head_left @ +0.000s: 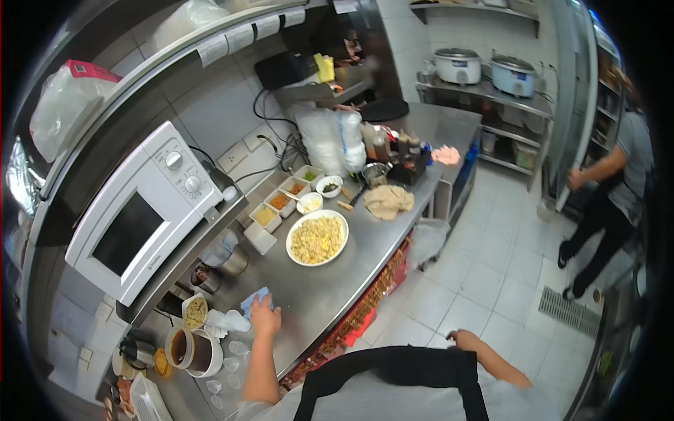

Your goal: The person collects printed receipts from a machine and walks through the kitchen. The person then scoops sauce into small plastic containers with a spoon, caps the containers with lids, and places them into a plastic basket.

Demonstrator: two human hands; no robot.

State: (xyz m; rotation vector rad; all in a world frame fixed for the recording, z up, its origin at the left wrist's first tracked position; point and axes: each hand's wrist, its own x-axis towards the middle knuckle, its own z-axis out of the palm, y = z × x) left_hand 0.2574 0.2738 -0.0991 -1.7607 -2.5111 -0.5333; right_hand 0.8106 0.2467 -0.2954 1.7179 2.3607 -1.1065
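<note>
On the steel counter, my left hand presses on a folded blue cloth, its fingers over the cloth. Clear plastic cups stand just below and left of that hand. A white oval plate heaped with yellow and pale food lies farther up the counter. My right hand hangs beside my body over the floor, fingers curled; whether it holds anything is hidden.
A white microwave sits on a shelf at left. Small food containers, a beige cloth and bottles stand along the counter. A person grips a fridge door at right. Two rice cookers are at the back.
</note>
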